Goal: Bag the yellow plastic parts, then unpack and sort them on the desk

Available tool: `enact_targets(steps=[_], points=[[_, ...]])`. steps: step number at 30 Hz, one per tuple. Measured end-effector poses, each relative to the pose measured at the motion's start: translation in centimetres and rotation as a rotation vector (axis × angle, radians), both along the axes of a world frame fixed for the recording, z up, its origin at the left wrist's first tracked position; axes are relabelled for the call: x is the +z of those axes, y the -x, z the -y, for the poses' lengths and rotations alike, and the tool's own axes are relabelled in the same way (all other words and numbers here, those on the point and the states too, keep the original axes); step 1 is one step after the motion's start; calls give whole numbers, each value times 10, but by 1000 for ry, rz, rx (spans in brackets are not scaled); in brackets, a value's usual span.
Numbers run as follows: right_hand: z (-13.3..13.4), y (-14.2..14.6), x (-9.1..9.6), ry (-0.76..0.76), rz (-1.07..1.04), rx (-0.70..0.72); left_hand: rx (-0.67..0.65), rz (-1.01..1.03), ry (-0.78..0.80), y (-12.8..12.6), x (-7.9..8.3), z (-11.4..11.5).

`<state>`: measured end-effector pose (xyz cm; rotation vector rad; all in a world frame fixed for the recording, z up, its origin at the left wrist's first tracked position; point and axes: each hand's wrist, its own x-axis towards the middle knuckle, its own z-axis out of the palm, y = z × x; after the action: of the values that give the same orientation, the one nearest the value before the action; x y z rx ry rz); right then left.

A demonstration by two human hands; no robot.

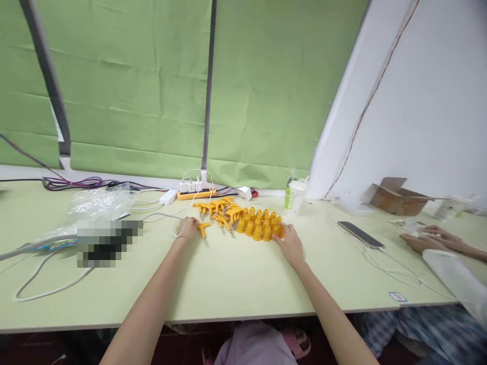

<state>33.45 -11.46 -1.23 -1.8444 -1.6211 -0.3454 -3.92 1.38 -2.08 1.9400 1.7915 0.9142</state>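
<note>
My left hand [188,227] rests low over the table, fingers curled, with its fingertips at one end of a yellow T-shaped piece [204,229]. Whether they grip it I cannot tell. A short metal chain trails from this piece. Behind it lies a pile of similar yellow T-shaped pieces [218,206] with chains. Close-packed rows of yellow cup-shaped pieces [257,232] stand just right of the pile. At the right end of these rows, my right hand [291,245] has thumb and fingers closed around a yellow cup-shaped piece [281,231].
Left are a clear plastic bag [101,203] and white cables. A power strip [196,193] sits at the back, a lidded cup [297,196] right of it. Farther right lie a phone [360,234], an open cardboard box [399,197] and another person's hands [429,241].
</note>
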Motion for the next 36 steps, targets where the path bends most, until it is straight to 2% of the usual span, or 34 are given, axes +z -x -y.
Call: enact_targets(steps=[2, 6, 11, 13, 15, 17, 19, 21, 23, 25, 28, 31, 33, 36], points=[[-2, -5, -2, -17, -26, -16, 12, -44, 3, 1, 4, 4], [-1, -11, -6, -56, -45, 2, -123, -28, 19, 2, 13, 11], [-6, -10, -9, -96, -25, 85, -160, 19, 94, 3, 18, 15], [-9, -11, -10, -91, -37, 110, -212, 174, 148, 2, 21, 18], [-8, -11, -8, -111, -85, 129, -314, 429, 199, 1, 25, 23], [-2, -10, -3, -203, -173, 130, -409, 722, 210, -2, 31, 27], [5, -3, 5, -365, -285, 94, -445, 972, 168, -6, 37, 29], [10, 12, 14, -519, -373, 48, -416, 1147, 111, -11, 40, 29], [7, 39, 21, -558, -393, 66, -329, 1255, 79, -15, 40, 26], [-4, 75, 25, -473, -356, 145, -226, 1319, 76, -17, 36, 20], [-29, 138, 22, -239, -320, 378, -172, 1363, 88, -14, 28, 11], [-46, 184, 11, -124, -366, 423, -175, 1345, 83, -8, 20, 3], [-49, 196, 3, -88, -331, 470, -200, 1321, 100, -5, 15, 0], [-44, 189, -2, -87, -301, 510, -316, 1291, 164, -4, 10, -2]])
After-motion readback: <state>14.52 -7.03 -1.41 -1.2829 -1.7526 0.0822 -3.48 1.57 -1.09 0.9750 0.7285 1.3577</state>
